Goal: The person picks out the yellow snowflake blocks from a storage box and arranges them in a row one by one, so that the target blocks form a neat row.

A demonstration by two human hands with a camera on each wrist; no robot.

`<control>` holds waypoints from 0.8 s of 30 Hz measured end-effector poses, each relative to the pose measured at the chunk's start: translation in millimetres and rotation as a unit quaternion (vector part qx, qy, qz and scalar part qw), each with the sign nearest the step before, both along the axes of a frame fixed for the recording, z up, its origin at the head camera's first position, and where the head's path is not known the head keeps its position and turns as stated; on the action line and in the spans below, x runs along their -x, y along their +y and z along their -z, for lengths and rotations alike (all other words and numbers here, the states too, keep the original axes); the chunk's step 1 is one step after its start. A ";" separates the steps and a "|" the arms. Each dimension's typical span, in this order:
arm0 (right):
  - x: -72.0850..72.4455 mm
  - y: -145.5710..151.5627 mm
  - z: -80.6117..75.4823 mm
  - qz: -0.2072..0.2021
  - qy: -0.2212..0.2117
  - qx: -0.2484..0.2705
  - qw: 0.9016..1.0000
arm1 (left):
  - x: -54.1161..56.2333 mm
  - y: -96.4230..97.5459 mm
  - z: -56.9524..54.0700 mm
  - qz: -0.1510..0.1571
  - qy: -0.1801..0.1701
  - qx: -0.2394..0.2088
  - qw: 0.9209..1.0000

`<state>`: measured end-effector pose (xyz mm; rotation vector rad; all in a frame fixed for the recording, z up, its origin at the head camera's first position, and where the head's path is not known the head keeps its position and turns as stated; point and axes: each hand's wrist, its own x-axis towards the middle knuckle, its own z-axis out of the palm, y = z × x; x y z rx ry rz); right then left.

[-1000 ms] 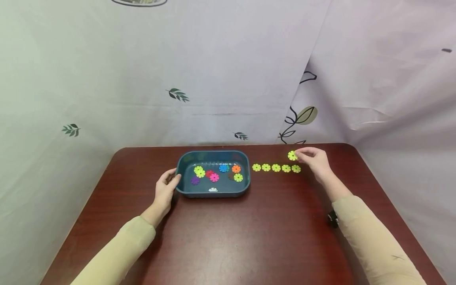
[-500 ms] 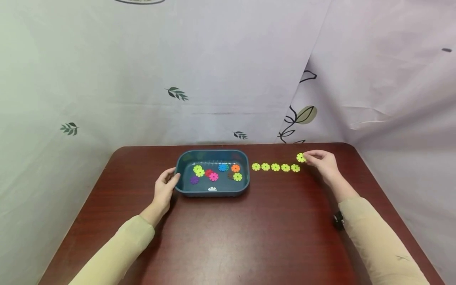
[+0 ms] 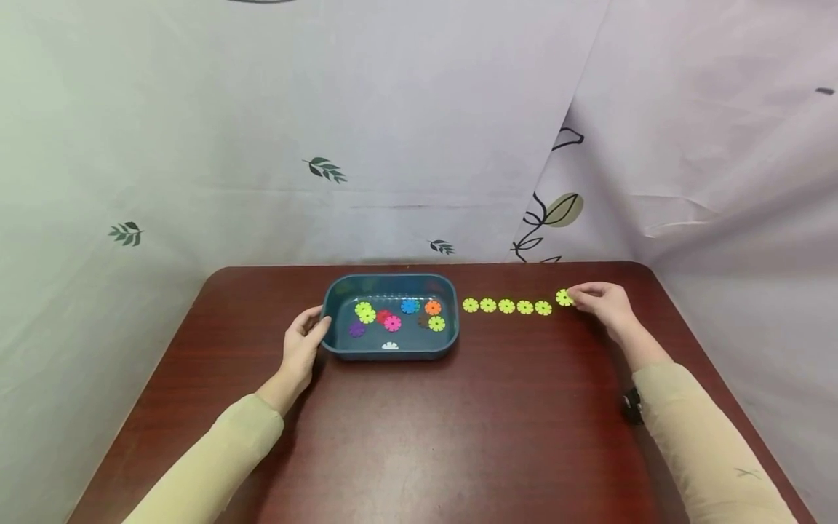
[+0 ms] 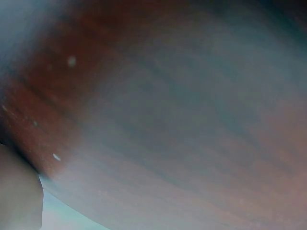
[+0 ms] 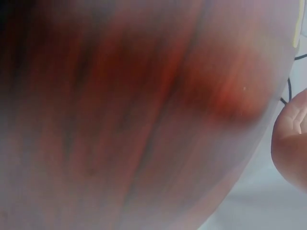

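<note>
My right hand pinches a yellow-green notched plastic disc by its right edge, close over the table. Just left of it lies a straight row of several matching yellow-green discs, running to the tray. My left hand grips the left end of a dark blue tray, thumb on the rim and fingers outside. Inside the tray are discs in mixed colours, among them a blue one, an orange one, a pink one and a purple one. Both wrist views show mostly blurred tabletop.
The dark red wooden table meets a pale cloth backdrop with leaf prints along its far edge. A small black object shows beside the right sleeve.
My right hand has carried the pinched disc rightward and toward me, from above the row's end to just beyond it. The left hand stays on the tray.
</note>
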<state>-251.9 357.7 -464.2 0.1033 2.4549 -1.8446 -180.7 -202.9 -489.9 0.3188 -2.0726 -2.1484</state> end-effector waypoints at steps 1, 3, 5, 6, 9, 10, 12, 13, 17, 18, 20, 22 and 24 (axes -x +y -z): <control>-0.2 1.2 0.2 -0.005 -0.003 -0.009 1.000 | 0.1 0.0 0.0 0.000 0.000 -0.002 1.000; -0.8 2.6 0.1 -0.013 -0.010 -0.031 0.999 | 0.1 0.0 -0.2 0.001 -0.002 -0.003 1.000; -1.4 2.8 -0.2 -0.021 -0.015 -0.050 0.998 | -0.2 0.1 -1.1 0.004 -0.006 -0.002 1.000; -1.5 2.9 -0.3 -0.025 -0.018 -0.058 0.998 | -0.2 0.1 -1.5 0.005 -0.008 -0.002 1.000; -1.0 2.6 0.3 -0.034 -0.022 -0.073 0.997 | -0.4 0.1 -2.0 0.003 -0.012 -0.003 1.000; -0.9 2.7 0.4 -0.037 -0.021 -0.077 0.996 | -0.3 0.2 -2.3 0.004 -0.012 -0.003 1.000; -0.8 2.5 0.3 -0.043 -0.016 -0.088 0.995 | -0.2 0.2 -2.4 0.003 -0.012 -0.003 1.000; -0.7 2.3 0.1 -0.046 -0.012 -0.096 0.994 | 0.2 -0.2 -2.1 0.003 -0.012 -0.003 1.000; -0.7 0.8 -0.7 -0.052 0.006 -0.148 0.988 | -0.1 -0.6 -2.4 0.005 -0.015 -0.001 1.000; -0.4 0.5 -0.5 -0.052 0.011 -0.164 0.985 | -0.1 -0.6 -2.3 0.004 -0.015 0.000 1.000; 0.2 0.1 0.3 -0.048 0.018 -0.193 0.980 | -0.5 -0.2 -2.4 0.003 -0.015 0.001 1.000; 0.7 -0.3 1.2 -0.046 0.025 -0.218 0.975 | -0.3 0.0 -2.2 0.002 -0.015 0.001 1.000; 1.4 -0.2 2.7 -0.044 0.037 -0.246 0.968 | 0.6 0.1 -1.6 0.001 -0.011 -0.001 1.000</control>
